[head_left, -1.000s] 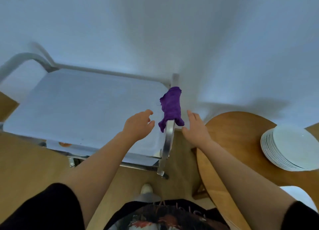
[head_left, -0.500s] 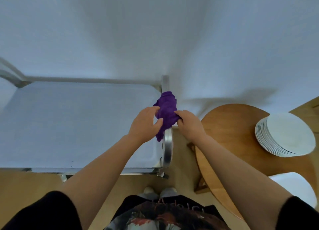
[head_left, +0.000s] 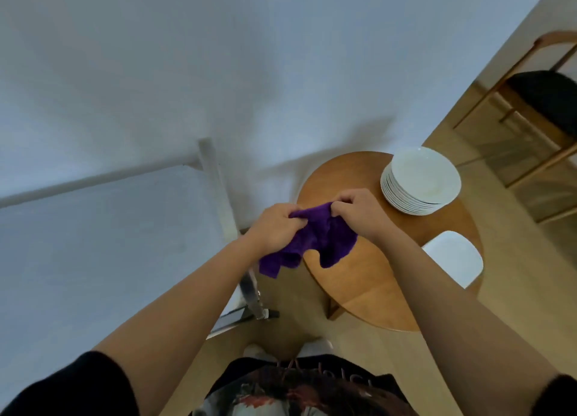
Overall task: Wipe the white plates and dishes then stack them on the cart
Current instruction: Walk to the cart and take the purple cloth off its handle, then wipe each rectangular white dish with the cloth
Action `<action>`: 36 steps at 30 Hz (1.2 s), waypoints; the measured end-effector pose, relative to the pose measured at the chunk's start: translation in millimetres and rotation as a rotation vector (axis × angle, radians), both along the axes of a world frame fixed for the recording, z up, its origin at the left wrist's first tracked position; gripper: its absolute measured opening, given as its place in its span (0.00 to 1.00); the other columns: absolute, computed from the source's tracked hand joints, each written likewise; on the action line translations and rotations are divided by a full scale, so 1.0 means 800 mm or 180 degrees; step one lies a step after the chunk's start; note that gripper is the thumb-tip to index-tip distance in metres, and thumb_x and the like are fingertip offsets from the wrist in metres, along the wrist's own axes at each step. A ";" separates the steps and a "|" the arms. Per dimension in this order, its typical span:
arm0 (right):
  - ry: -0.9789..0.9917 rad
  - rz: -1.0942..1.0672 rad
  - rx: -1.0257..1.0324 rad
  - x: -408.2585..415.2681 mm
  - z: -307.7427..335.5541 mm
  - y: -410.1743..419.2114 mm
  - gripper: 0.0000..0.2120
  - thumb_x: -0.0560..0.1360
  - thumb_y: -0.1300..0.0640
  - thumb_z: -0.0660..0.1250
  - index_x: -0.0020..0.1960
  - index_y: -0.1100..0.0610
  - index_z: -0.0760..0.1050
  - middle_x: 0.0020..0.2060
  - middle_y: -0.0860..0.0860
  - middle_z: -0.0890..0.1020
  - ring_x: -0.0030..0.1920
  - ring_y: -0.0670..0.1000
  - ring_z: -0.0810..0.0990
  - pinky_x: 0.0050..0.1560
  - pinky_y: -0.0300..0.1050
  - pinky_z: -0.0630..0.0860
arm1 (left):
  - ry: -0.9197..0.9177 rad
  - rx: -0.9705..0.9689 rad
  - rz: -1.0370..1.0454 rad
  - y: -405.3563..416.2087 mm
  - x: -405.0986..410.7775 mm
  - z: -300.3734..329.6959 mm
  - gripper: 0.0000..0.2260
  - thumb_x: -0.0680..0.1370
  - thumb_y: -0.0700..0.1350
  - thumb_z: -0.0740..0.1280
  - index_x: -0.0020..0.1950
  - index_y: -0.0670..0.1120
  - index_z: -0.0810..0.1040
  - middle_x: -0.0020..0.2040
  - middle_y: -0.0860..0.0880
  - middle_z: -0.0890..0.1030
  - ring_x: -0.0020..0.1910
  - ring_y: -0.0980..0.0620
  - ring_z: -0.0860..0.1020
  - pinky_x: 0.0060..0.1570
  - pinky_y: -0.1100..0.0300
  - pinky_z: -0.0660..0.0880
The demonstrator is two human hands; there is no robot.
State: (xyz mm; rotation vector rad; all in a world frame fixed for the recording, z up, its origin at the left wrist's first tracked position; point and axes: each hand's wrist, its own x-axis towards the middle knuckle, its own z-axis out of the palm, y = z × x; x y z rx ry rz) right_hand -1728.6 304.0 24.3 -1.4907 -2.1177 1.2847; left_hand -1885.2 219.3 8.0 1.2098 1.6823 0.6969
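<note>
two hands, left hand and right hand, gripped a crumpled purple cloth with curled fingers. ten-odd round white plates sat stacked on the round wooden bench.

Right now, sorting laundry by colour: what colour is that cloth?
Purple cloth, plain, seen in the head view.

Both hands meet at the centre of the frame.
The left hand and right hand have their fingers curled, pinching a purple cloth between them; both bare forearms reach up from the lower corners.
</note>
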 end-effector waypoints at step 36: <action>0.2198 -0.2884 -0.2353 0.412 -0.109 0.039 0.17 0.71 0.59 0.69 0.59 0.56 0.75 0.50 0.57 0.83 0.50 0.58 0.81 0.52 0.54 0.79 | 0.0013 -0.0089 0.0655 0.051 0.423 -0.086 0.07 0.75 0.39 0.65 0.51 0.48 0.77 0.40 0.45 0.83 0.41 0.45 0.81 0.48 0.47 0.78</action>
